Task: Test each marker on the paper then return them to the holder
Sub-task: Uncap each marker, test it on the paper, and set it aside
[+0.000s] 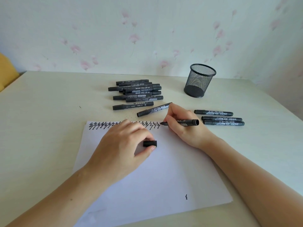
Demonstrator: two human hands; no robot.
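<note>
A white paper (164, 174) lies in front of me, with a row of black zigzag marks (98, 125) along its far edge. My right hand (183, 126) grips an uncapped black marker (188, 122), its tip at the paper's far right corner beside the last mark. My left hand (124, 143) rests on the paper and pinches the marker's black cap (150, 143). A pile of capped black markers (136, 92) lies beyond the paper. One more marker (154, 109) lies slanted near my right hand. The black mesh holder (199, 81) stands upright at the back right.
Three capped markers (219, 118) lie side by side right of my right hand. A small squiggle (186, 196) marks the paper's near right part. The table (49, 104) ends at a flowered wall behind. A yellow object (6, 74) sits past the left edge.
</note>
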